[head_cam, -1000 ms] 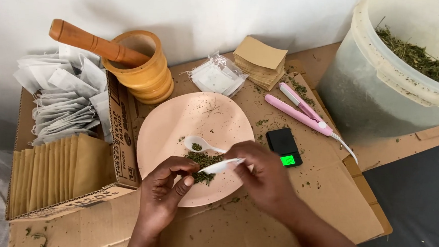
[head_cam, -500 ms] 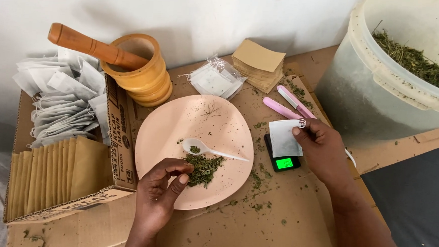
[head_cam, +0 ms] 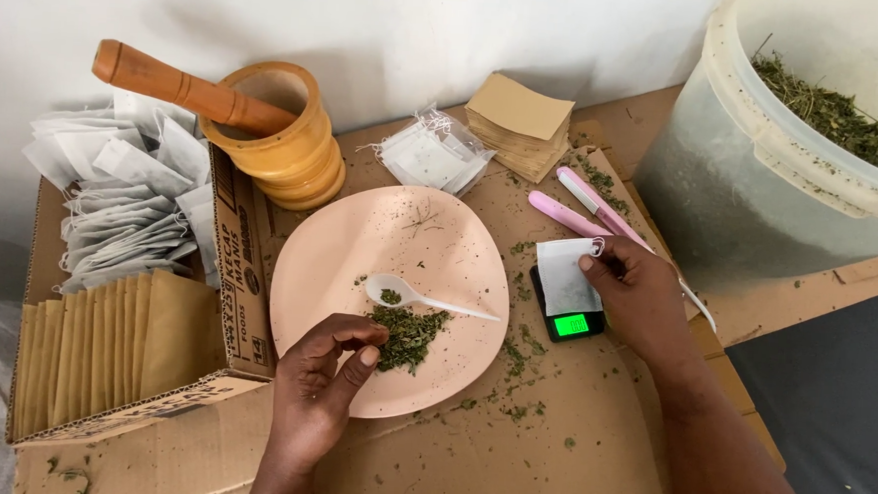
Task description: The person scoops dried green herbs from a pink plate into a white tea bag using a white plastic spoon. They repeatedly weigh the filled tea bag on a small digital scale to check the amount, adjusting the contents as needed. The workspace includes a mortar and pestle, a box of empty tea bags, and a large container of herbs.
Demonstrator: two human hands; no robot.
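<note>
Wooden mortar (head_cam: 289,139), herb bucket (head_cam: 795,135), pink tool (head_cam: 586,205)

Both forearms are showing bare to the frame edge; no sleeves, rings or wristbands are appearing. Left hand (head_cam: 324,381) and right hand (head_cam: 635,295) are displaying short, unpainted nails.

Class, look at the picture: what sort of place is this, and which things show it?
Probably a small home workspace for packing herbal tea by hand: a tub of dried herbs, empty tea bags in a box, and a small scale.

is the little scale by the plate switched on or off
On: the small black scale shows a lit green display under the white sachet.
</note>
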